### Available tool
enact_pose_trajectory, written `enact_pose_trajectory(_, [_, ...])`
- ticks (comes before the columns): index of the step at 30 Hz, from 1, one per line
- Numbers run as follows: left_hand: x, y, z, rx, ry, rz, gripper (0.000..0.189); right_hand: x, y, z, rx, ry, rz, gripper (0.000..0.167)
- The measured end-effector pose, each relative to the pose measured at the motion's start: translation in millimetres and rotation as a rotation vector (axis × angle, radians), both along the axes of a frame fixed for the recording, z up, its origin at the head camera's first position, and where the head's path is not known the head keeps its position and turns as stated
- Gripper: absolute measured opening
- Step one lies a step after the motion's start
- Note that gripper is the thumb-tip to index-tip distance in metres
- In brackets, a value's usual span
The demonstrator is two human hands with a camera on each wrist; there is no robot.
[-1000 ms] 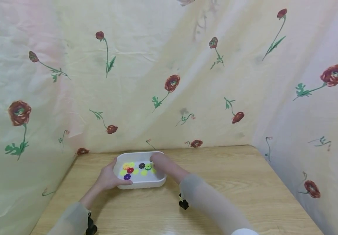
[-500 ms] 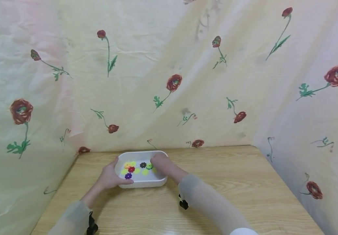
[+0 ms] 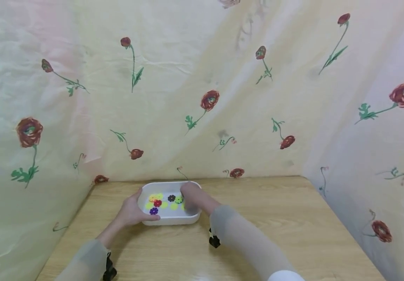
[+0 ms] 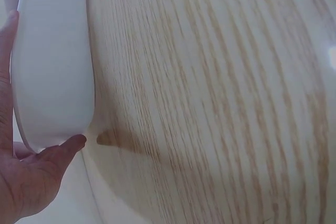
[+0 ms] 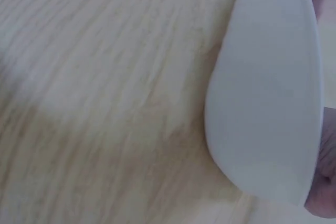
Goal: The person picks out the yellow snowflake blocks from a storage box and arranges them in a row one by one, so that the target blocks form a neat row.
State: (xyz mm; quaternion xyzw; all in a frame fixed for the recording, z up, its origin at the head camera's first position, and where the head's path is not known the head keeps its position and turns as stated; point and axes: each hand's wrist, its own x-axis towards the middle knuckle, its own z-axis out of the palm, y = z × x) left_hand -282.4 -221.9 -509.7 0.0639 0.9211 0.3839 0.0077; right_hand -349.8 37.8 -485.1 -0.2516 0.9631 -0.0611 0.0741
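A white plastic tray (image 3: 173, 221) with rounded corners stands near the back of the table. My left hand (image 3: 131, 210) grips its left end, thumb along the front rim; the left wrist view has the fingers (image 4: 5, 51) around the tray's end. Inside lie several small flower-shaped plastic pieces: a purple piece (image 3: 153, 211), a red piece (image 3: 157, 203), a dark piece (image 3: 171, 198), a green piece (image 3: 178, 199), and yellow and orange ones. My right hand (image 3: 192, 196) reaches down into the right end, beside the green piece. Its fingertips are hidden, so I cannot tell whether they hold anything.
The wooden table (image 3: 275, 226) extends to the right and in front of the tray. A flower-printed cloth (image 3: 173, 97) hangs behind and along both sides. Dark wrist devices (image 3: 214, 239) sit under both sleeves.
The view shifts slightly. My left hand keeps its grip on the tray, and my right hand stays inside the right end while its wrist and forearm shift a little to the left.
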Motion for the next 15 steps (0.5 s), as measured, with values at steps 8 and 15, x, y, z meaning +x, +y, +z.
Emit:
enact_pose_trajectory(8, [1.6, 0.4, 0.3, 0.003, -0.017, 0.007, 0.138, 5.0, 4, 16.1, -0.123, 0.023, -0.033, 0.026])
enact_pose_trajectory(15, [-1.5, -0.1, -1.7, -0.010, -0.008, 0.003, 0.140, -0.2, 26, 46.1, -0.163, 0.073, -0.036, 0.035])
